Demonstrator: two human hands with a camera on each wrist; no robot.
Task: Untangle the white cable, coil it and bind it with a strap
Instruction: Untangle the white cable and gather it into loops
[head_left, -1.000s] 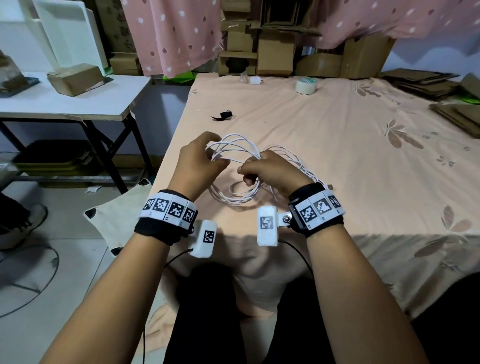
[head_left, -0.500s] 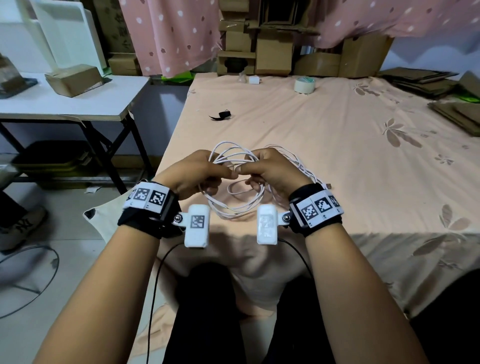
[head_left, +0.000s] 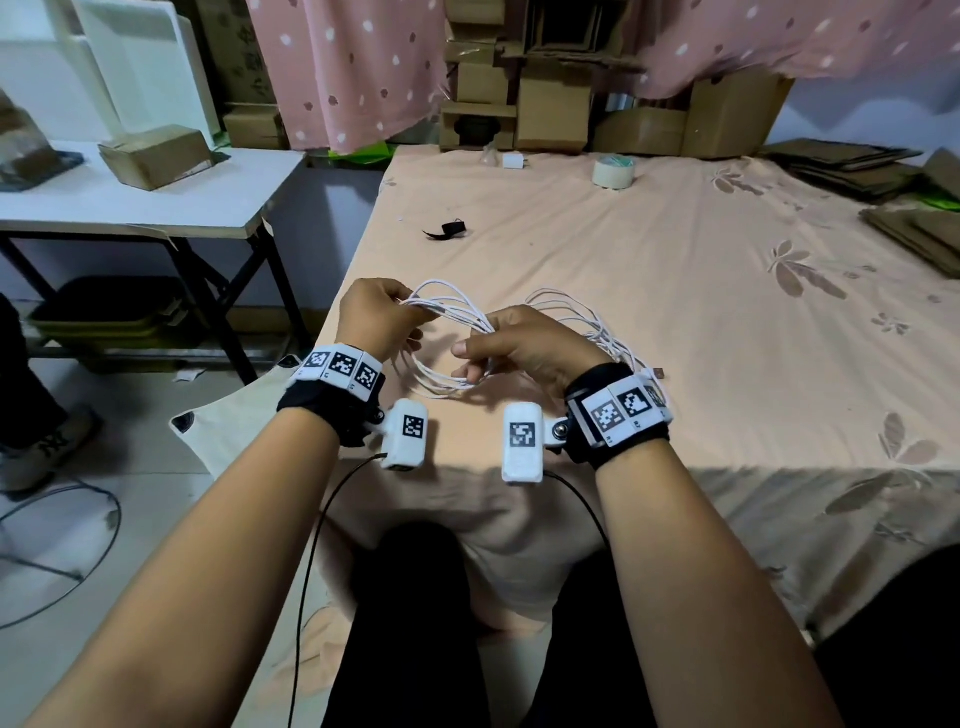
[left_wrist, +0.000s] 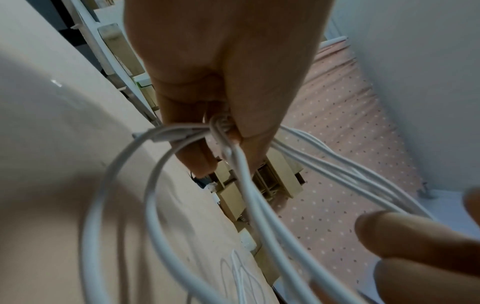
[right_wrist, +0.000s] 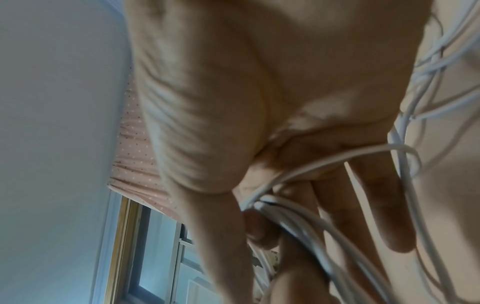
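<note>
Fingers (head_left: 402, 312) of the left hand (head_left: 376, 317) pinch several loops of the white cable (head_left: 452, 306) together in the head view, and the right hand (head_left: 524, 345) grasps the same bundle a little to the right, above the near edge of the bed (head_left: 675, 291). More loose strands lie on the sheet beside the right wrist. A black strap (head_left: 451, 229) lies well apart, farther up the bed.

From the left wrist camera, the thumb and fingers (left_wrist: 197, 156) clamp the gathered strands, and the loops hang down in open curves.

From the right wrist camera, strands cross the palm, and the fingers (right_wrist: 262, 230) curl around them; other strands still cross each other at the right edge.

I judge the step to be coiling, with some tangle left. The next move probably needs one hand to keep the bundle while the other gathers the loose part, before reaching for the strap.
</note>
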